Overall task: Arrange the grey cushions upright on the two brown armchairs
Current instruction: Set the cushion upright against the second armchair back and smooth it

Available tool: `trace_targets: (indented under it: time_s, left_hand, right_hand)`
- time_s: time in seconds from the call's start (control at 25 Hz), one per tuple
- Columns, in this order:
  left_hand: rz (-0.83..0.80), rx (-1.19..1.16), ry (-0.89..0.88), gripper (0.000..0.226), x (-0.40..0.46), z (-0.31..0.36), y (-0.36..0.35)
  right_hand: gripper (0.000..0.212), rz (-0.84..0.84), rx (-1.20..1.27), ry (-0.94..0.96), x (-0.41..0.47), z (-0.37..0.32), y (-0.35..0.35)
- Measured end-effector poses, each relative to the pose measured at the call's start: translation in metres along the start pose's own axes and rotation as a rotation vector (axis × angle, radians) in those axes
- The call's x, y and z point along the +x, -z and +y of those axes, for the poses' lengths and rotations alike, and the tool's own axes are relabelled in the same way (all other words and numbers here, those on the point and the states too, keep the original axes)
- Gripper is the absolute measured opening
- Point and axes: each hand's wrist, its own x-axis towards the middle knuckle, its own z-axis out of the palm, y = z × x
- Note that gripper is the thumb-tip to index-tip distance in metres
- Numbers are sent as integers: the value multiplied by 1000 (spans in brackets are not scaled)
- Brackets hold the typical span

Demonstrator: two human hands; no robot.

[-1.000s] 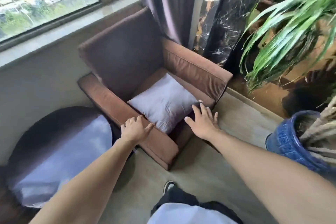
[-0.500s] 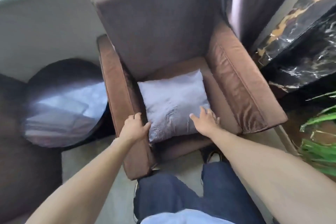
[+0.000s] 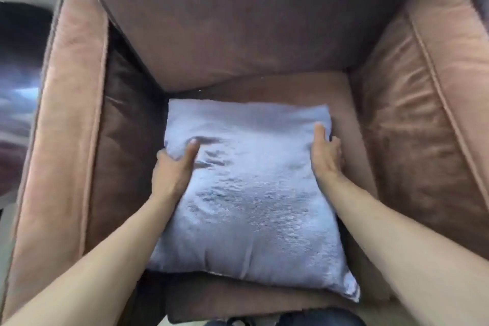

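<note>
Cushion in grey is lying flat on the seat of the brown armchair, and you are looking almost straight down on it; its far edge is sitting just short of the backrest, its near edge is reaching the front lip of the seat, and the corner nearest your right knee is poking a little past that lip; the fabric is shining silver-blue and showing creases across the middle.

Your left hand is gripping the cushion's left edge toward the backrest end; the thumb is pressing down into the top face and dimpling it, while the other fingers are curling under the edge, so they are clasping the cushion; your right hand is gripping the opposite edge at about the same level, with the thumb lying on the top face and the remaining fingers wrapping around the side, likewise clasping the cushion.

Both forearms are running in from the near side of the cushion, one along each flank of it; the chair's two padded armrests are standing to either side of the cushion, well apart from it on the right and nearer on the left; a strip of dark blue trouser leg is showing just below the front of the seat; the picture is slightly blurred.
</note>
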Motion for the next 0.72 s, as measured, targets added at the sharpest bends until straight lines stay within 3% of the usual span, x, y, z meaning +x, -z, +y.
trace_targets:
  time_s: [0.08, 0.24, 0.4, 0.48, 0.56, 0.72]
  left_hand:
    - [138, -114, 9, 108, 24, -1, -21]
    - [268, -84, -30, 101, 24, -3, -48]
    - [166, -53, -5, 101, 17, 5, -37]
    - [74, -251, 101, 100, 14, 20, -16]
    - [89, -455, 178, 95, 8, 41, 5]
    - [174, -487, -60, 99, -8, 99, 50]
  right_hand:
    - [77, 112, 34, 29, 23, -5, -29]
    - [67, 275, -16, 136, 28, 7, -52]
    - [67, 198, -5, 132, 23, 3, -43]
    - [52, 115, 8, 83, 16, -7, -25]
    - [37, 43, 109, 58, 5, -24, -2]
    - [22, 71, 497, 376, -12, -95, 60]
